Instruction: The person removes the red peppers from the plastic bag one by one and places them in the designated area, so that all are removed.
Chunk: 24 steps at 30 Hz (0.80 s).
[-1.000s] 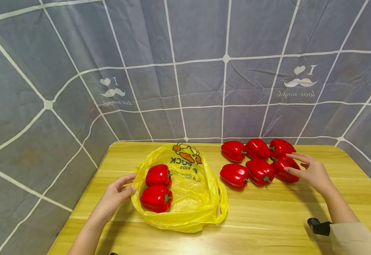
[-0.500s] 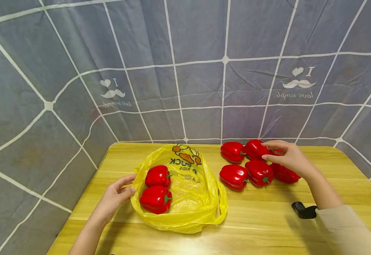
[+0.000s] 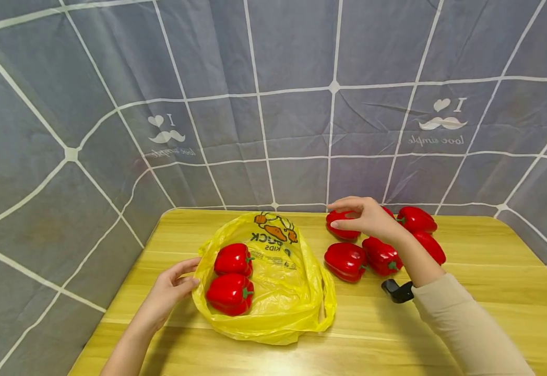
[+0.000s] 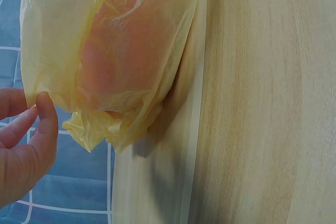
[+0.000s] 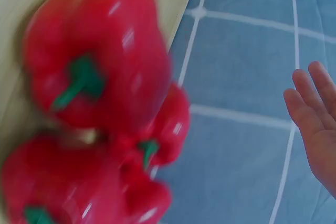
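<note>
A yellow plastic bag (image 3: pixel 278 292) stands open on the wooden table. Inside it, at its left side, lie two red bell peppers (image 3: pixel 229 295). My left hand (image 3: pixel 172 290) pinches the bag's left rim between thumb and fingertips, as the left wrist view also shows at the thin plastic (image 4: pixel 58 40). Over to the right, my right hand (image 3: pixel 367 216) is above the back-left bell pepper (image 3: pixel 345 234), thumb and fingers spread; contact cannot be told. In the right wrist view that hand (image 5: pixel 320 124) holds nothing, while blurred bell peppers (image 5: pixel 121 40) fill the left side.
Several more red bell peppers lie grouped in two rows: a front-left one (image 3: pixel 346 261), a front-middle one (image 3: pixel 380 255), a back-right one (image 3: pixel 416 219). A black curved piece (image 3: pixel 397 291) is by the right sleeve. A grey grid-patterned curtain (image 3: pixel 297 125) closes off the table's back.
My right hand has moved left across the peppers, from the front-right one to the back-left one. The left hand and the bag stay where they were.
</note>
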Motion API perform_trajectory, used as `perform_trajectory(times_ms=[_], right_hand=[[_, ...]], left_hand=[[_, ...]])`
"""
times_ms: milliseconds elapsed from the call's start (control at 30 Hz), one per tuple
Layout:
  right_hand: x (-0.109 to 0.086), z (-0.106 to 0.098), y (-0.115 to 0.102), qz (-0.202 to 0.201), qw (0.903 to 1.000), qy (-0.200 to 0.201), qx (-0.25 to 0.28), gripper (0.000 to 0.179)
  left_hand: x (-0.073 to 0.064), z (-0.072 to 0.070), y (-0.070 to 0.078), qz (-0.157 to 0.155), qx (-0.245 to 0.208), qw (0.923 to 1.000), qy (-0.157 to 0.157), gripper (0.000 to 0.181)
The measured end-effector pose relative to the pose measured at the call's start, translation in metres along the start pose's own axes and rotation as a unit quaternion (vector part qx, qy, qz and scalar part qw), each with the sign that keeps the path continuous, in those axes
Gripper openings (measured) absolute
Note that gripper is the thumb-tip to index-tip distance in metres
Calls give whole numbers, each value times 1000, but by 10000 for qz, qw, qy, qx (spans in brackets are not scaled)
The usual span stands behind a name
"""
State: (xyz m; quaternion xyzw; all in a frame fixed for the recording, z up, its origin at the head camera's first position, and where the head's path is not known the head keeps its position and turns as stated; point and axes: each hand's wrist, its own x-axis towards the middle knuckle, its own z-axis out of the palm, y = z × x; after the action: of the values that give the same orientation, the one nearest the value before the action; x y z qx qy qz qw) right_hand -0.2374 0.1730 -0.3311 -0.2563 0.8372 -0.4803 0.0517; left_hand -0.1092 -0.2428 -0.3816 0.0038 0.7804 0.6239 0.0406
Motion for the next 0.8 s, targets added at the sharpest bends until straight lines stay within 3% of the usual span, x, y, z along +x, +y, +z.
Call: perform_trajectory(times_ms=[267, 433, 567, 800], right_hand=[[34, 35, -25, -561, 9965, -563, 265, 39], [50, 58, -31, -409, 9926, -932, 657, 40], [59, 76, -35, -411, 9905, -1198, 541, 39], [75, 115, -46, -309, 9906, -1271, 400, 35]], left_hand=[[0, 0, 0, 25, -3, 10000, 46, 46], [0, 1, -1, 0, -26, 10000, -1, 46], [1, 2, -2, -23, -39, 10000, -51, 46], [2, 2, -2, 4, -7, 10000, 14, 46]])
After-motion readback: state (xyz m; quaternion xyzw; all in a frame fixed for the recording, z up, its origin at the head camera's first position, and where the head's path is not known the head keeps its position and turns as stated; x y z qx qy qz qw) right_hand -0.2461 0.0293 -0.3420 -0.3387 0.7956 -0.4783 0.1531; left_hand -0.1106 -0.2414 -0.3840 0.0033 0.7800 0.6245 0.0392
